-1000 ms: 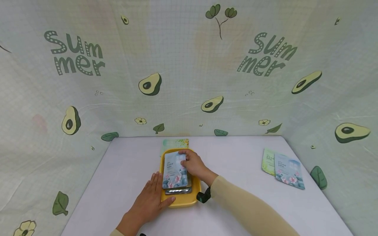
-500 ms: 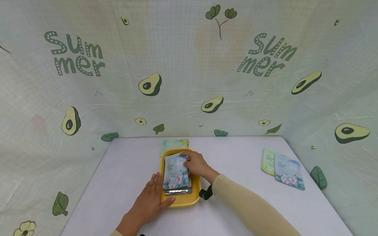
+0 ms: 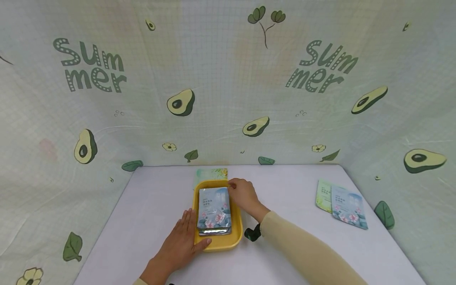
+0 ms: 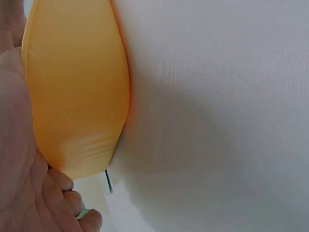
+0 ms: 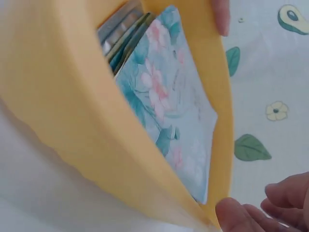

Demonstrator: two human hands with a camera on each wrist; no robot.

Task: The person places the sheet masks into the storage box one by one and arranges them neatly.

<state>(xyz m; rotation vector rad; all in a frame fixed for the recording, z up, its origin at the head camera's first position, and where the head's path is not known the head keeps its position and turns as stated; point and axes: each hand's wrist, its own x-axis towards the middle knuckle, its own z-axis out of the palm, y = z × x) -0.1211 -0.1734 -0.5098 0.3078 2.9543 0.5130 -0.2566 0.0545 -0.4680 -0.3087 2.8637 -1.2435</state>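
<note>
A yellow plastic tray (image 3: 218,244) holds a stack of flat packets, with a blue floral packet (image 3: 214,208) on top. Silvery edges of packets below show at the near end. My left hand (image 3: 178,241) rests along the tray's left side, fingers straight and thumb over the near rim. In the left wrist view its palm lies against the tray wall (image 4: 79,87). At the tray's far right corner is my right hand (image 3: 246,196). Its thumb and fingers (image 5: 285,193) are apart in the right wrist view, with nothing between them, close to the rim.
Behind the tray lies a green packet (image 3: 210,173), partly hidden. A light green packet (image 3: 323,194) and another blue floral packet (image 3: 349,208) overlap at the table's right. A printed cloth (image 3: 221,59) hangs behind the white table (image 3: 285,237).
My right hand has let go of the top blue packet and moved right, off it. That packet now lies squarer on the stack. The left hand has stayed put.
</note>
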